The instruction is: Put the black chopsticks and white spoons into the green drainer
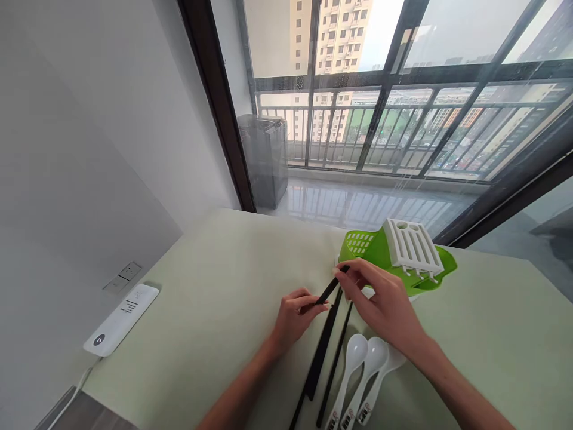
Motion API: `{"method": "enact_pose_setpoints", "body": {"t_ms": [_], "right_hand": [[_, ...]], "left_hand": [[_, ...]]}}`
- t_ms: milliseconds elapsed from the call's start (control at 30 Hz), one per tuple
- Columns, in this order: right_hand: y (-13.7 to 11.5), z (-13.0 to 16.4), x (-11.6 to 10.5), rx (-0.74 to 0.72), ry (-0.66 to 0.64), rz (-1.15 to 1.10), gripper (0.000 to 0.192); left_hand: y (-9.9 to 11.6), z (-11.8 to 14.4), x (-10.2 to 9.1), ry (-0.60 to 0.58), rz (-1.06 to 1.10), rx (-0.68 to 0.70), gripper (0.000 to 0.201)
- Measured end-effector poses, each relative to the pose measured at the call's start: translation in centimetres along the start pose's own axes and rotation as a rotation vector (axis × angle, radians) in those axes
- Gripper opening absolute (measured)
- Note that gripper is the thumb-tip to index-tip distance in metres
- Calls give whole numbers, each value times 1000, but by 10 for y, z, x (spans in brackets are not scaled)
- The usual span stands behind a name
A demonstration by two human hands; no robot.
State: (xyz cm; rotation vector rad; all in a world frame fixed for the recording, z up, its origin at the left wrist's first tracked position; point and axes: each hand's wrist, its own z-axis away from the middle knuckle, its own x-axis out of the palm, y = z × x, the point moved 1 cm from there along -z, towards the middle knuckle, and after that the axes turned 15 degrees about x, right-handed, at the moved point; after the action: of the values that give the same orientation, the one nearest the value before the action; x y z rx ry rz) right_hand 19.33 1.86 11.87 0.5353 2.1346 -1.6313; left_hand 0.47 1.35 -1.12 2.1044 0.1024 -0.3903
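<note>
Above the table, my left hand (pixel 301 313) pinches one end of some black chopsticks (pixel 329 291). My right hand (pixel 378 294) has its fingertips closed on their other end. How many chopsticks are between the hands I cannot tell. Below them more black chopsticks (pixel 322 353) lie lengthwise on the table, some side by side and one (pixel 335 364) apart to the right. Three white spoons (pixel 357 352) rest to the right of the chopsticks, bowls away from me, the rightmost partly hidden by my right forearm.
Just beyond my right hand stands a green utensil holder (pixel 380 251) with a white slotted rack (pixel 414 246) on it. A white power strip (pixel 122 319) with a cable lies at the table's left edge by the wall. Behind the pale table (pixel 233 269) is a glass partition.
</note>
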Motion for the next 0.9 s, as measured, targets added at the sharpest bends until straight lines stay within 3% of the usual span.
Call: {"method": "enact_pose_setpoints", "body": {"t_ms": [67, 200, 433, 700, 900], "right_hand": [[-5, -1, -6, -13, 22, -7, 20], [-10, -3, -15, -6, -58, -3, 23], [-18, -7, -28, -57, -139, 77, 27], [-15, 0, -29, -126, -78, 115, 23], [-21, -11, -65, -160, 14, 152, 20]], "left_hand": [[-1, 0, 0, 8, 26, -10, 28], [-3, 1, -1, 6, 54, -30, 26], [-8, -2, -10, -122, 65, 3, 28], [-11, -2, -11, -185, 69, 10, 29], [-16, -2, -12, -176, 6, -26, 32]]}}
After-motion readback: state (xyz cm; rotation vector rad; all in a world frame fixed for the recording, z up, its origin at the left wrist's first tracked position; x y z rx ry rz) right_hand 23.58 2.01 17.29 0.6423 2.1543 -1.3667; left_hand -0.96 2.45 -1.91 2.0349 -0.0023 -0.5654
